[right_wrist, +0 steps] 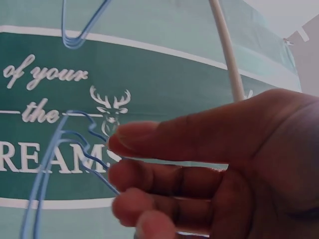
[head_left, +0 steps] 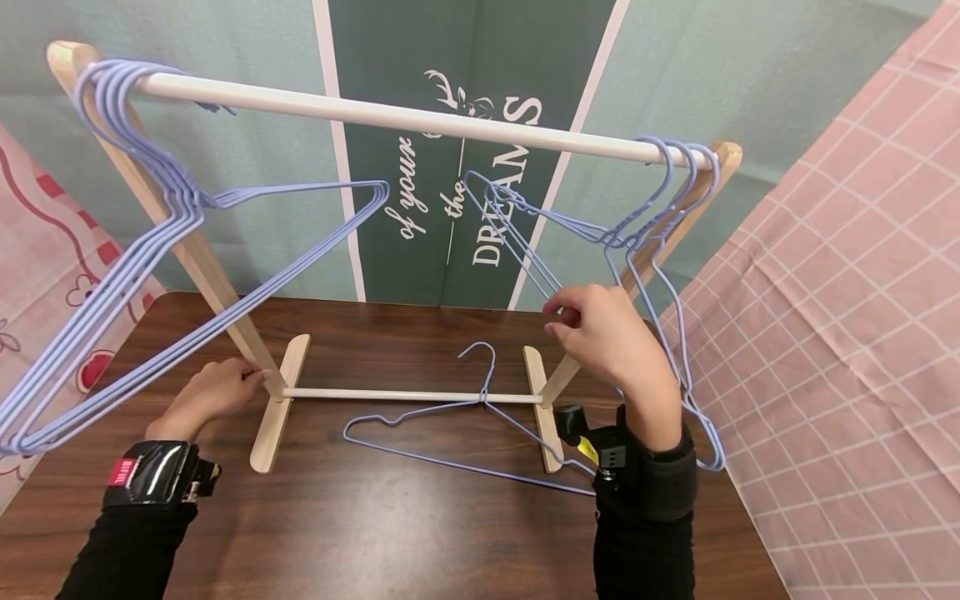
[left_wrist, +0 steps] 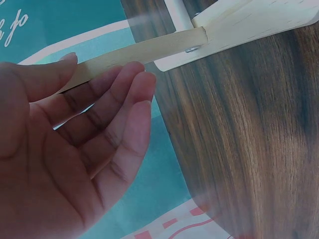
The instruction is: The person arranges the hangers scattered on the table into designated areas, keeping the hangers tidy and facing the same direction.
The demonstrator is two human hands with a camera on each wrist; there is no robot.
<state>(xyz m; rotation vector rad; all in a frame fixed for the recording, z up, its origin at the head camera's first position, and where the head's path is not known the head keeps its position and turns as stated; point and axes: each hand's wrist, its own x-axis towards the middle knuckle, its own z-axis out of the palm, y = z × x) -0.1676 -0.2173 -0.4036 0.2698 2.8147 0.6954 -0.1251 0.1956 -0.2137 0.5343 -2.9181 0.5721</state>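
Observation:
A wooden rack with a white top rod (head_left: 390,117) stands on a dark wooden table (head_left: 375,533). Several lilac wire hangers (head_left: 150,275) hang at the rod's left end, and a few more hangers (head_left: 577,229) at its right end. My right hand (head_left: 600,333) pinches the lower wire of one right-end hanger (right_wrist: 84,152) between thumb and fingers (right_wrist: 164,144). With straight fingers, my left hand (head_left: 213,392) touches the rack's left wooden leg (left_wrist: 164,45) near its foot (left_wrist: 249,25). One hanger (head_left: 465,417) lies flat on the table across the rack's low bar.
A green banner with white lettering (head_left: 465,192) hangs behind the rack. A pink checked cloth (head_left: 840,333) borders the table on the right, a pink patterned one (head_left: 45,250) on the left. The rack's right foot (head_left: 543,408) stands close to my right wrist.

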